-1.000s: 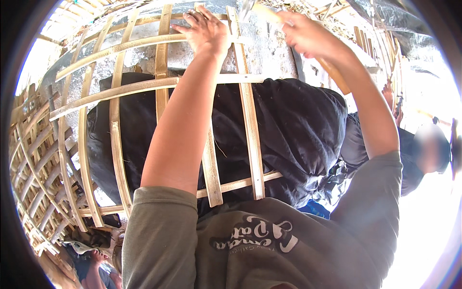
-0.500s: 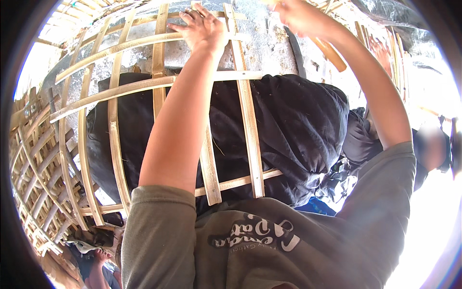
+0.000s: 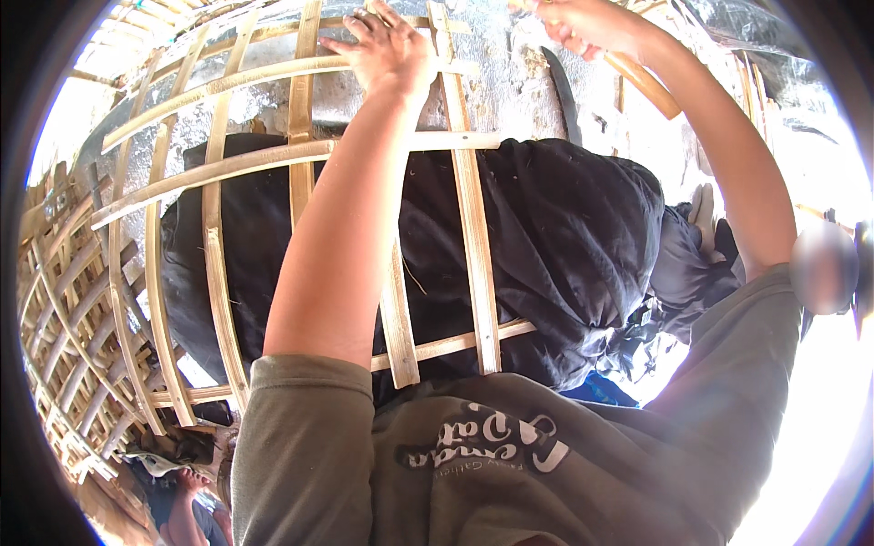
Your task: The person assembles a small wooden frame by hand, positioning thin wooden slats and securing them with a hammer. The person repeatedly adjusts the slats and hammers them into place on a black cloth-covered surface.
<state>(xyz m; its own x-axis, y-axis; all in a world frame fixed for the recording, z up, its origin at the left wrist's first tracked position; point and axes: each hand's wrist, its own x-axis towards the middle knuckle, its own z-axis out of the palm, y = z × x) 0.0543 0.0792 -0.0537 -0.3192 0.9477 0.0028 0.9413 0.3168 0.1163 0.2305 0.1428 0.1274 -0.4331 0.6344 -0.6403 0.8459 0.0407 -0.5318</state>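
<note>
A lattice of pale bamboo slats [image 3: 214, 238] lies before me over black cloth. My left hand [image 3: 390, 56] presses on its far part, near the crossing of the slats, with the fingers spread. At the top right my right hand [image 3: 596, 29] is closed round a wooden-handled tool [image 3: 645, 86]. The butt of its handle sticks out below the fist, and its working end is cut off at the upper edge. Black cloth [image 3: 555, 227] covers a bulky shape under the slats.
A mottled grey surface [image 3: 523, 100] lies beyond the cloth, with a dark curved strip [image 3: 563, 96] on it. More woven lattices [image 3: 77, 364] are piled at the left. One person [image 3: 187, 510] is at the lower left, another [image 3: 824, 268] at the right.
My right hand and the wooden-handled tool have shifted a little to the right. My left hand and the lattice stay almost where they were.
</note>
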